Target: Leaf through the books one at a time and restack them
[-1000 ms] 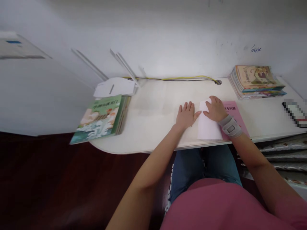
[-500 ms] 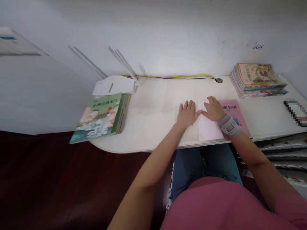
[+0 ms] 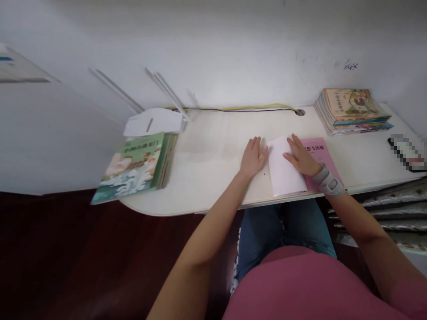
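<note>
A pink book (image 3: pixel 322 153) with dark printed characters on its cover lies near the front edge of the desk. Over its left part is a plain whitish sheet (image 3: pixel 286 175); whether that is loose paper or a flap of the book I cannot tell. My left hand (image 3: pixel 252 158) stands on its side at the sheet's left edge, fingers stretched out, thumb close to the paper. My right hand (image 3: pixel 302 158), with a grey wristband (image 3: pixel 329 180), is spread over the sheet's right side and the pink cover. Neither hand is closed round anything.
On the white desk (image 3: pixel 213 178), a stack of picture books (image 3: pixel 353 109) stands back right beside a phone (image 3: pixel 407 153). To the left are green-covered books (image 3: pixel 133 164), overhanging the edge, and a white router (image 3: pixel 153 122). Cables (image 3: pixel 240 108) run along the wall.
My hands have moved apart: the left shifted off the sheet's edge and tilted onto its side, the right thumb drew away from it. The sheet's left edge looks slightly raised. The view shifted a little.
</note>
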Tool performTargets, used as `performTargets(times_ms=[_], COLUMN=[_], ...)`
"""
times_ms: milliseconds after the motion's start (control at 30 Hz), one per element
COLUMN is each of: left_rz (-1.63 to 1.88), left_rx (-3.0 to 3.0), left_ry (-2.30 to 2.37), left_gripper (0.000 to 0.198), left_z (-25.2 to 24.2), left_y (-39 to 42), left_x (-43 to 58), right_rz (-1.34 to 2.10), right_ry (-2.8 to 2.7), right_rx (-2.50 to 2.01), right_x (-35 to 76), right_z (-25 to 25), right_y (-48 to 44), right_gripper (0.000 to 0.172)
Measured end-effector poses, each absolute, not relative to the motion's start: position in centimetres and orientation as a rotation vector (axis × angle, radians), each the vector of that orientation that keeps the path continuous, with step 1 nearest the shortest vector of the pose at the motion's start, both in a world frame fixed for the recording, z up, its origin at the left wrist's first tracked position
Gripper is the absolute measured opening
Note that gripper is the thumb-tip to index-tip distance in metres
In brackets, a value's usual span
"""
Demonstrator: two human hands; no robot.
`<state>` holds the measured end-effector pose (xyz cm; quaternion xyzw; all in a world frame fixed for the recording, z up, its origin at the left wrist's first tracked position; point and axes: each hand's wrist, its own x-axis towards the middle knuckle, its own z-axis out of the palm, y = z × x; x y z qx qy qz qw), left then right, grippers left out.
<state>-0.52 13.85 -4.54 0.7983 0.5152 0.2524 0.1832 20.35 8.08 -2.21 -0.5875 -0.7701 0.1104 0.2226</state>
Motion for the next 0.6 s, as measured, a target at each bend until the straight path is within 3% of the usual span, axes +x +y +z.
performTargets(times_ms=[300, 600], left_rz=[1.002, 1.036], left_rx=[1.884, 1.861], left_ry=[1.417, 1.409], left_gripper=[0.071, 0.072], left_z=[-4.2, -4.5], left_y=[13.9, 14.1], left_x=[-1.2, -1.2], right_rz=[0.358, 0.183], right_ry=[-2.266, -2.248], right_rx=[-1.573, -1.724], right_x=[20.9, 19.1], right_z=[-3.5, -3.6], right_y=[4.4, 4.3], right_gripper=[0.087, 0.08])
